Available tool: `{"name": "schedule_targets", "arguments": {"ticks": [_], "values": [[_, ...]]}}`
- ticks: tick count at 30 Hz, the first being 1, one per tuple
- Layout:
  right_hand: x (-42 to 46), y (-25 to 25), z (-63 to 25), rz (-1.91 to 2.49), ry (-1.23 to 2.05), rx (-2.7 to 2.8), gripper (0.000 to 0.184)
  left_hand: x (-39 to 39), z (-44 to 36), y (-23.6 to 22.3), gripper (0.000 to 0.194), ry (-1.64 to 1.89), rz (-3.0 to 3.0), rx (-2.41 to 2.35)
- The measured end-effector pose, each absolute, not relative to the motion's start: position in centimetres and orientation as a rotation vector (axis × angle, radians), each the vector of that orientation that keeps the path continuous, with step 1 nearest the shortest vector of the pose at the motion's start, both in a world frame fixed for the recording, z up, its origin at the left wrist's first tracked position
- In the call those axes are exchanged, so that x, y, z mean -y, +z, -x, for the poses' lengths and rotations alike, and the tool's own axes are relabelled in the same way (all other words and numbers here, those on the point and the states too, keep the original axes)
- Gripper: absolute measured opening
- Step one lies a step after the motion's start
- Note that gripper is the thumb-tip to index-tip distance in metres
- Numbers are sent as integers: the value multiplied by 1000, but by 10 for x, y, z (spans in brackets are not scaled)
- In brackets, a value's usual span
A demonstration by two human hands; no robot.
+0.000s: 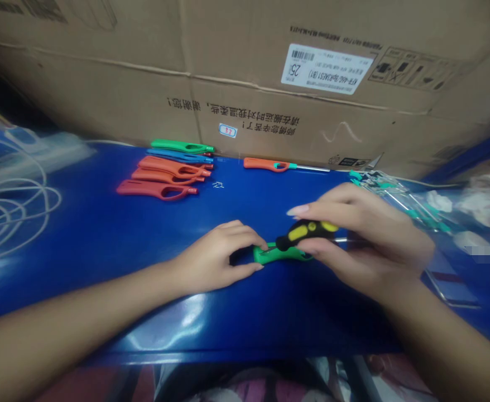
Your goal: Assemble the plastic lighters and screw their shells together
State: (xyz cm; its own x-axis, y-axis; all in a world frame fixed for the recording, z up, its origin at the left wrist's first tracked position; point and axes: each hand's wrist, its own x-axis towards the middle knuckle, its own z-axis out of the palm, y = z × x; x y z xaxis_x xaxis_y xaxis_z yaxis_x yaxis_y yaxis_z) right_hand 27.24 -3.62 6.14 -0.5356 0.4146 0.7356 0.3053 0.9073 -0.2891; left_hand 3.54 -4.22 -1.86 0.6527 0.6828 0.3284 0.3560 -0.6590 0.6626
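The left hand (215,257) and right hand (366,240) were bare, and so were both forearms, as far up as they showed. The right hand had a long nail (298,210) that narrowed towards its tip. At the lower edge showed clothing (265,388), dark along its upper border, with a pinkish-purple area and rounded pale grey patches. Blur hid the clothing's fabric and its exact pattern.

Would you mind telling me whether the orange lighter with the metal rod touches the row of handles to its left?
Apart. The head view plainly shows blue table between the orange lighter and the nearest ends of the handles.
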Motion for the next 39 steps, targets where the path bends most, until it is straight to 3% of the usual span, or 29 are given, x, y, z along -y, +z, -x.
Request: {"name": "schedule_targets", "arguments": {"ticks": [3, 8, 13, 18, 23, 28, 31, 34, 39], "values": [[35, 59, -273, 612, 6, 2183, 30, 42, -36, -18, 21, 764, -2311, -809], [35, 56, -273, 619, 410, 2183, 39, 42, -36, -19, 22, 763, -2327, -809], [35, 57, -271, 589, 21, 2185, 41, 41, -35, -19, 22, 755, -2324, -806], [36, 56, -271, 597, 436, 2168, 46, 42, -36, -19, 21, 775, -2334, -805], [32, 55, -271, 564, 63, 2147, 41, 42, -36, -19, 22, 755, -2323, -810], [33, 52, -270, 564, 568, 2168, 46, 42, -35, -19, 21, 773, -2334, -809], [32, 52, -269, 532, 276, 2140, 38, 42, -35, -19, 21, 755, -2332, -813], [32, 53, -269, 541, 111, 2167, 43, 42, -36, -18, 22, 745, -2325, -810], [37, 52, -268, 626, 473, 2156, 49, 42, -35, -19, 22, 776, -2338, -806]]}}
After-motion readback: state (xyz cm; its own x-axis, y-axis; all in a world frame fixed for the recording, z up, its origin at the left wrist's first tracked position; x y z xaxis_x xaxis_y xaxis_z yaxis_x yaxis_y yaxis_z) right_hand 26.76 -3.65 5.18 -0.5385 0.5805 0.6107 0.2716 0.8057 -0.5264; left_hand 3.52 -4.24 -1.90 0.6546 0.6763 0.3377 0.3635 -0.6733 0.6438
